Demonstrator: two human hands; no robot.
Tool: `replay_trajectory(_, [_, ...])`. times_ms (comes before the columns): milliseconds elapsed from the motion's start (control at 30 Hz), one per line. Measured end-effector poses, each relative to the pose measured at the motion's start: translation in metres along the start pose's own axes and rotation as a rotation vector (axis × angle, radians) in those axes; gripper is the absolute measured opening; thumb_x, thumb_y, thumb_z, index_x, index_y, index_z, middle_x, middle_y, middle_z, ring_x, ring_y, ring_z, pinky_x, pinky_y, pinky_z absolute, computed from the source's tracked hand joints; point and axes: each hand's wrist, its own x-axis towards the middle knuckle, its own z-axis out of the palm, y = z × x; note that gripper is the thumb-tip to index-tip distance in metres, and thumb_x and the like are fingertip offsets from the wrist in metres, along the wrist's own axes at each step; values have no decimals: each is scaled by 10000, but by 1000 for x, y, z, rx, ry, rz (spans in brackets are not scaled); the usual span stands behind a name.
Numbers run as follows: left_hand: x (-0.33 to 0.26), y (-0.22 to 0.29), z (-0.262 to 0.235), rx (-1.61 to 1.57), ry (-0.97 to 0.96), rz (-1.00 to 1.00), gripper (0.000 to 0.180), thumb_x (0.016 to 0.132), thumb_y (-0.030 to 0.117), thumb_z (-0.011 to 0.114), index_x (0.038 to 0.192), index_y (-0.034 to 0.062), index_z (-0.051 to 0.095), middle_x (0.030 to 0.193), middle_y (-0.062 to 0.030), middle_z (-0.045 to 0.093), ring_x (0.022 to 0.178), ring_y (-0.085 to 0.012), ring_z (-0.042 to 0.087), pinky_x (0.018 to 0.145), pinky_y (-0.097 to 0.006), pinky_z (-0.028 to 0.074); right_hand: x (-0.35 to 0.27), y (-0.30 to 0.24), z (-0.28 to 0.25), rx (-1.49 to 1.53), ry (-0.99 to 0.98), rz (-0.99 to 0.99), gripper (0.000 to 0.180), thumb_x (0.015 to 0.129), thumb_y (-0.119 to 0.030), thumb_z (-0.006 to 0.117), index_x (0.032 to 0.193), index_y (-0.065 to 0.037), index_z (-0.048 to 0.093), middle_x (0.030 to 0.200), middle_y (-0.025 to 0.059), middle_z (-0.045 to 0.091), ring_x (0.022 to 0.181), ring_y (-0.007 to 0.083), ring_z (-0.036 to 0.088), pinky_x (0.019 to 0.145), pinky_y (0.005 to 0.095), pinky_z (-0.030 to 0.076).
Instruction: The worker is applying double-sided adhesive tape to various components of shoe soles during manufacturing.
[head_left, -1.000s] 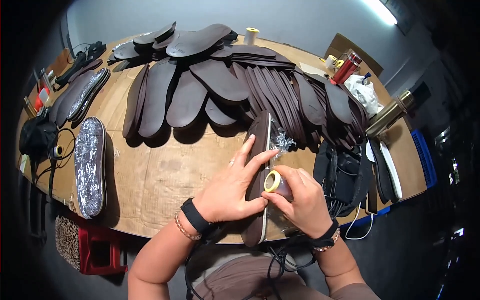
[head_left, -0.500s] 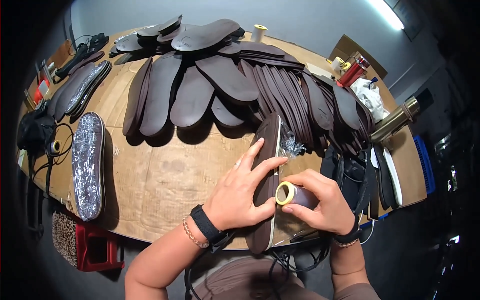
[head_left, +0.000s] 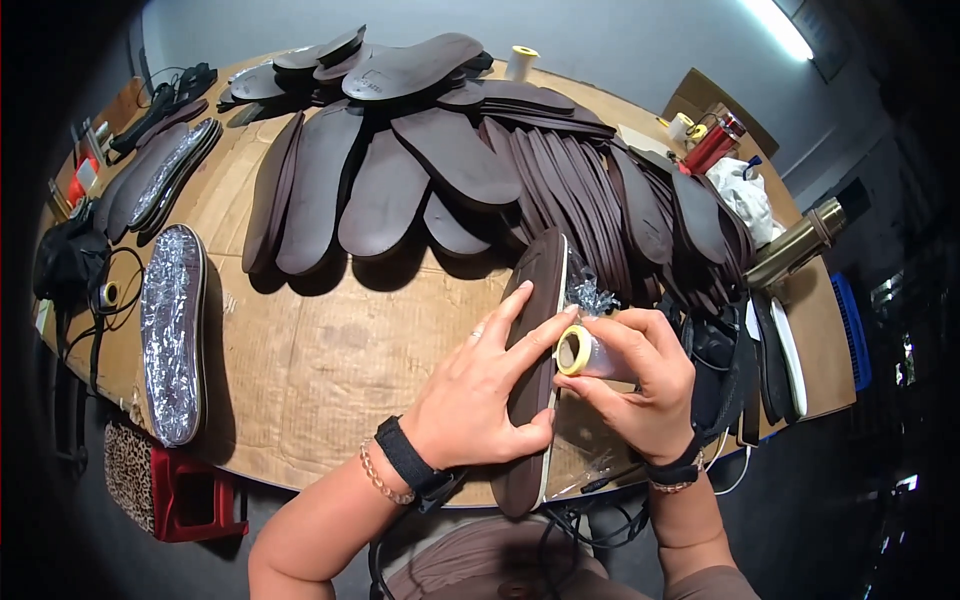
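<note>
A long dark brown insole [head_left: 537, 300] lies on the cardboard-covered table [head_left: 330, 370] in front of me, with a silvery edge along its right side. My left hand [head_left: 480, 390] presses flat on it, fingers spread, thumb hooked under its near part. My right hand [head_left: 640, 385] grips a small roll of yellowish tape [head_left: 578, 352] against the insole's right edge. A crumpled bit of silver foil [head_left: 590, 295] sits just beyond the roll.
Several dark brown insoles [head_left: 420, 150] fan across the far half of the table. A foil-covered insole [head_left: 172, 330] lies at the left. At the right stand a metal flask [head_left: 800, 240], a white bag [head_left: 745, 190] and a red can [head_left: 710, 150]. A red stool [head_left: 190, 495] is below.
The tape roll and my right hand have shifted a little farther along the insole's right edge. My left hand stays pressed on the insole, its fingers slid forward.
</note>
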Motion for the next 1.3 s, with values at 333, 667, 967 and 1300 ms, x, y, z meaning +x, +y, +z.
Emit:
replay_trajectory(333, [0,0,0,0,8,1,950,744,269,747,1625,167,408,1622,-327,321,1394,-524,474,1125,-515,456,-5,1,7,-115,43,-39,507,715,-212,926,1162,-56,743,996,115,656,811,296,681,699,388,558])
replay_trajectory(667, [-2,0,1,8,4,0,945,757,261,741,1631,169,394,1624,-324,317,1393,-530,471,1127,-527,453,-5,-3,9,-106,30,6,474,727,-209,920,1137,-60,733,1008,119,651,828,313,678,712,400,555])
replay_trajectory(967, [-1,0,9,-100,12,-43,912,783,178,716,1633,141,388,1605,-380,300,1499,-521,348,1200,-511,369,-9,-5,12,-103,12,69,468,749,-200,894,1148,-61,693,1052,119,649,915,329,668,782,423,548])
replay_trajectory(1300, [29,12,-27,-126,-284,-158,1180,781,227,829,1700,169,91,1675,-401,33,1590,-521,-1,1230,-510,330,-16,-4,15,-81,44,74,454,758,-189,888,1138,-56,679,1047,119,647,937,333,662,805,429,541])
